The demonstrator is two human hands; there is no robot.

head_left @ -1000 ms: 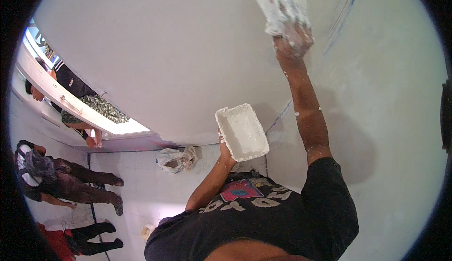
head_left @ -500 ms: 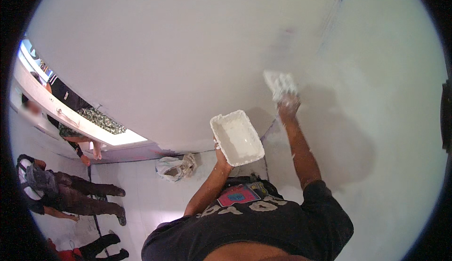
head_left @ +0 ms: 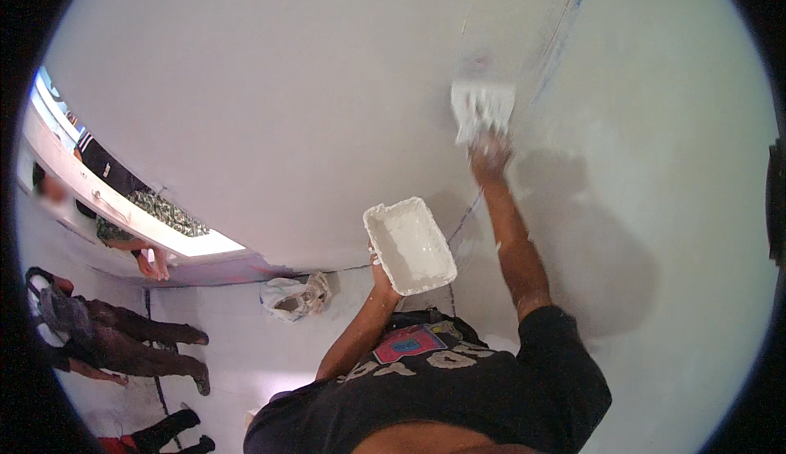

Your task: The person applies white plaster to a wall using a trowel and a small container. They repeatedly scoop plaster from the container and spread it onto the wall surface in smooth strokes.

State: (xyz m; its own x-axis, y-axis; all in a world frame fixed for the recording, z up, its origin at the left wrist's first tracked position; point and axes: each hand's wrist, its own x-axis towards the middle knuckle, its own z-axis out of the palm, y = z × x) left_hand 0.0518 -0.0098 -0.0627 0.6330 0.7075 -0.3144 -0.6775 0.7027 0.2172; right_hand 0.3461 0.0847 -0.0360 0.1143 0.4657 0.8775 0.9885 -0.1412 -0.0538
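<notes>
My right hand (head_left: 490,159) is closed on the handle of a putty knife (head_left: 483,106) with a broad blade coated in white putty. The blade lies against the pale wall (head_left: 327,85), just below a small pinkish patch, near the inner corner. Lower and to the left, my left hand (head_left: 383,272) grips a rectangular tub (head_left: 411,245) from its left side and underneath. White putty lines the tub and crusts its rim. White smears dot both my hands and forearms. The tub hides part of my left fingers.
A plastic bag (head_left: 295,297) lies on the floor by the wall's foot. At the left, a doorway with a white door frame (head_left: 192,241) has people beside it. Other people's legs (head_left: 147,331) show at the lower left. A second wall (head_left: 655,167) rises on the right.
My right hand has moved up and slightly left along the wall, and the putty knife's blade now points more squarely upward. The tub has stayed nearly in place in my left hand.
</notes>
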